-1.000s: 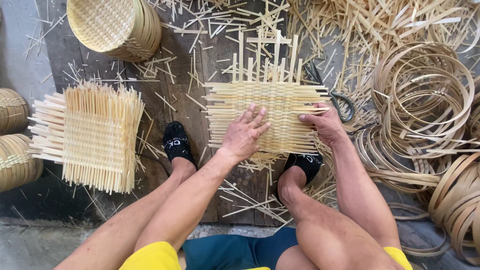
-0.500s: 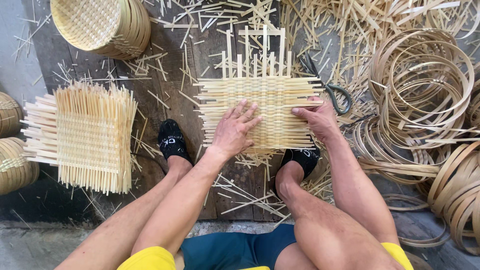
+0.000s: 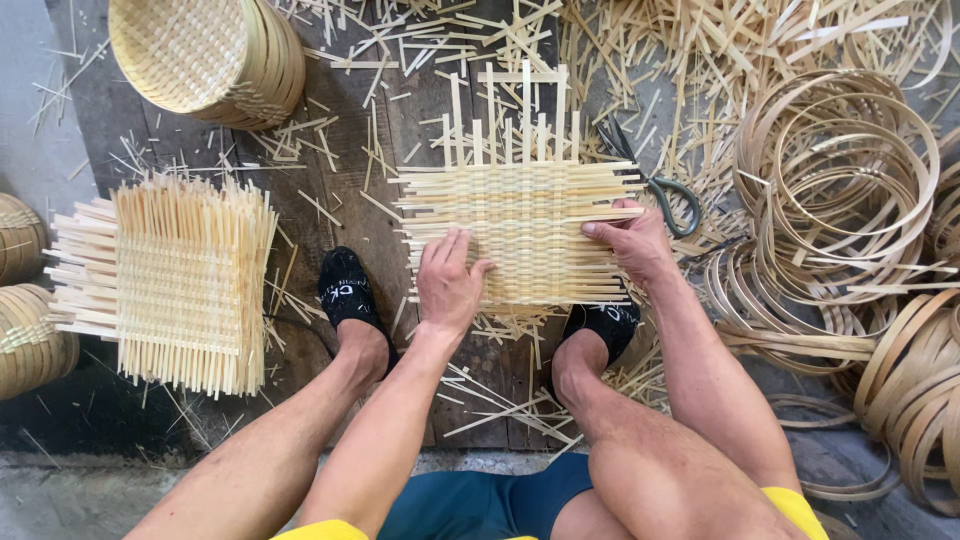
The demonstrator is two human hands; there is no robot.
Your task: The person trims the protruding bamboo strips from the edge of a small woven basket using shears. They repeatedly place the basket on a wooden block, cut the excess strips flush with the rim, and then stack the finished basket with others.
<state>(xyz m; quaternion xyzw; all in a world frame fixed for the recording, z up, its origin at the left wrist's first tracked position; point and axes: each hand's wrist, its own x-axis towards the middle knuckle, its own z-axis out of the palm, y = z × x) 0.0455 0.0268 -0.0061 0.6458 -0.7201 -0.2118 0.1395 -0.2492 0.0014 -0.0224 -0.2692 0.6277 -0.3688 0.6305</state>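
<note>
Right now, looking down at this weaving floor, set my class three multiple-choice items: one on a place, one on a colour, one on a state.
1. Where do the scissors lie?
A. on the woven basket
B. just beyond the right hand, beside the mat's right edge
C. under the left foot

2. What colour are the slippers on the person's feet?
A. black
B. white
C. red

3. What is the left hand doing?
A. gripping the scissors
B. lifted clear of everything
C. lying flat on the half-woven bamboo mat

Answers:
1 B: the handles show just past the right hand, off the mat's right edge.
2 A: both feet wear dark black slippers.
3 C: the palm and spread fingers press on the mat's lower part, while the right hand holds a strip at its right edge.
</note>
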